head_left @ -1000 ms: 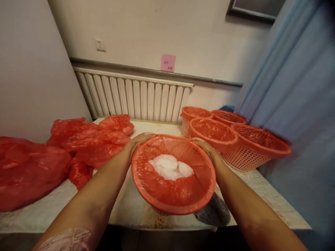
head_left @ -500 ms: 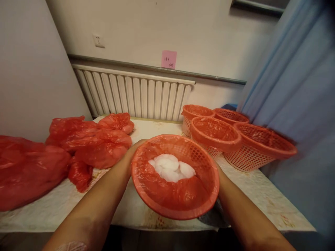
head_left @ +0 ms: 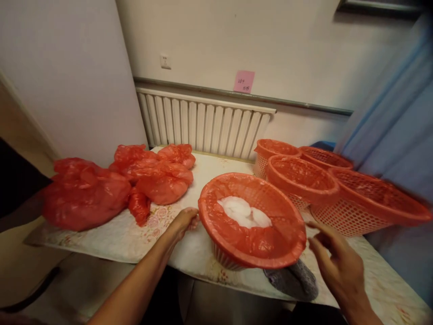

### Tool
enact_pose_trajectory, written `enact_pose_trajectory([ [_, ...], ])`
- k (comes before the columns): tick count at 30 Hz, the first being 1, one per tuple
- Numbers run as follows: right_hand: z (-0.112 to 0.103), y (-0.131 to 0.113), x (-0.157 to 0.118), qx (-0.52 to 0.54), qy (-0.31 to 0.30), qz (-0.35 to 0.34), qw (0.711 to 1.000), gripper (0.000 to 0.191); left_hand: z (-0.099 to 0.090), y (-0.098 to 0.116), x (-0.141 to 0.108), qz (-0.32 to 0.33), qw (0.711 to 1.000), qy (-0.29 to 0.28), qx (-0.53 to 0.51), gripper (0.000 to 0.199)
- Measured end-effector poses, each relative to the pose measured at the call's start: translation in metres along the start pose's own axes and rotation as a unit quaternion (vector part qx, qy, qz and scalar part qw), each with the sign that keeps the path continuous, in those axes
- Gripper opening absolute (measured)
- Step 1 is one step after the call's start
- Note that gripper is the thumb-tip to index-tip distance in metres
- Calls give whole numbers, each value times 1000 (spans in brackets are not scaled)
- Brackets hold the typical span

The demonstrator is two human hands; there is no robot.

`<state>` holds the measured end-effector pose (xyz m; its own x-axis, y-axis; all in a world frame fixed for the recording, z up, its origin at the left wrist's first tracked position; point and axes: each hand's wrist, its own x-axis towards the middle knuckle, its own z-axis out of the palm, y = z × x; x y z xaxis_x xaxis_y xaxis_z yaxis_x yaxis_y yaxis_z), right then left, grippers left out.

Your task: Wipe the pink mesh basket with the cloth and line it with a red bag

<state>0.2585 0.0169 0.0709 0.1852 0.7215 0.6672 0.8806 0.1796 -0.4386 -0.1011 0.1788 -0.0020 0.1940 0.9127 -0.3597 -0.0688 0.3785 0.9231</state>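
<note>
A basket (head_left: 223, 257) lined with a red plastic bag stands near the table's front edge, with several white rounded items (head_left: 245, 213) inside. Just left of its rim is my left hand (head_left: 187, 220), its fingers curled; whether they touch the rim or hold anything is unclear. My right hand (head_left: 333, 253) is on the basket's right side, thumb and fingers apart, nothing between them. A dark grey cloth-like item (head_left: 296, 280) lies beside the basket's base, partly hidden by it.
Several red-lined baskets (head_left: 352, 216) stand at the right rear, by a blue curtain (head_left: 395, 117). Filled red plastic bags (head_left: 88, 194) lie on the left of the table (head_left: 192, 257). A radiator (head_left: 209, 126) is behind. Something dark (head_left: 20, 185) shows at the left edge.
Both my hands have come away from the basket's sides, and the right one has opened. The view has shifted left, showing more floor and the grey item.
</note>
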Motion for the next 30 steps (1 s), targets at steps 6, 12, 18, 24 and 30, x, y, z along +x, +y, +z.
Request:
enact_pose_trajectory([
  [6,15,-28,-40,-18,-128,-201,971,22,-10,-63,-16,-22,999,8,-49,26],
  [12,47,-49,14,-28,-60,-189,980,11,-11,-79,-4,-23,996,-27,-81,30],
  [18,128,-64,105,-46,-14,-153,987,18,-33,-88,31,-14,991,-66,-114,33],
  [24,247,-71,195,-83,12,-119,989,19,-58,-96,64,30,974,-163,-157,48],
  [30,310,-68,244,-162,-84,-50,982,23,-58,-97,78,38,976,-168,-131,40],
])
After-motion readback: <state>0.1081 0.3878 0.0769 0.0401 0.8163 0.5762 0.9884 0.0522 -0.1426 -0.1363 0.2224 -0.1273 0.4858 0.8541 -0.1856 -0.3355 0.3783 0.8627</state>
